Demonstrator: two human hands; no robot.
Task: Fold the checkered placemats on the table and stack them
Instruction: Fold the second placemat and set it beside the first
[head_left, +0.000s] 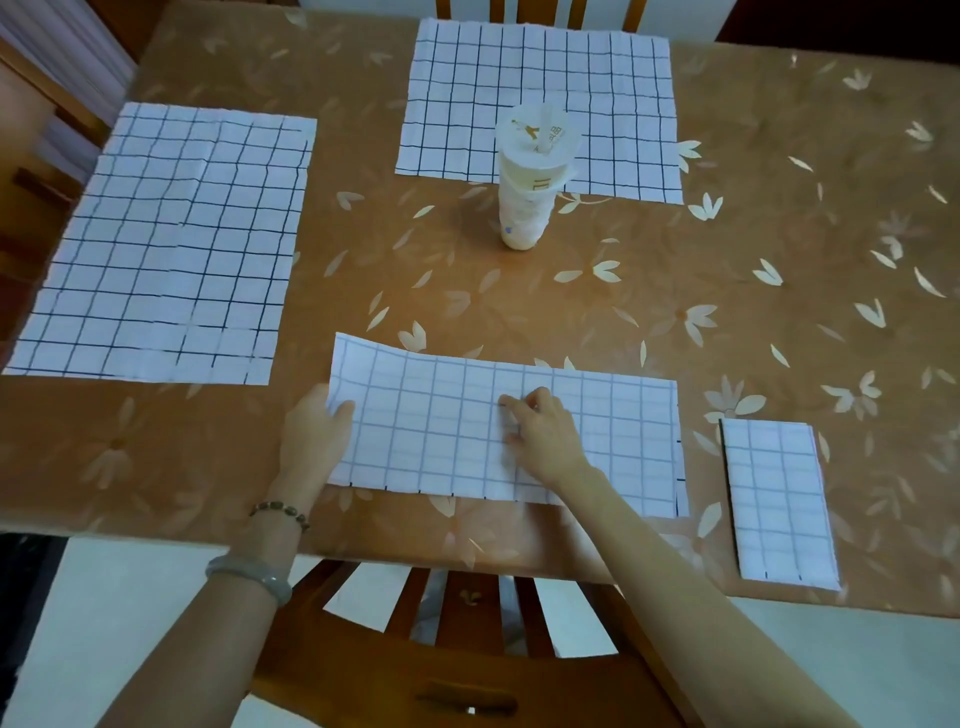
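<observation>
- The half-folded placemat (597, 441) lies as a long strip just before the person, near the front edge of the table (779, 234); its pale back side is up, so the grid looks faint
- The left hand (317, 436) pinches the left short edge of this strip, thumb on top and fingers under it, I think in order to lift that end and bring it over to the right
- The right hand (545, 441) rests on the middle of the strip with bent fingers, the tips pressing down; probably it marks the line of the next fold and keeps the cloth from sliding; whether it also pinches the cloth, I cannot tell
- The folded placemat (779, 499) lies at the right, apart from the strip, a small rectangle with its layers visible at the edge; it seems to be the base for the stack
- The left placemat (166, 244) and the far placemat (540, 104) are flat and open, dark grid up, not yet folded
- A plastic cup (530, 182) with lid and straw stands between the strip and the far placemat, partly in front of the latter
- The table has a shiny orange-brown cover with pale flowers; it looks smooth, so cloth may slip on it
- A wooden chair (467, 649) is pushed under the near side, another chair back (519, 10) shows beyond the far side, and the floor is light
</observation>
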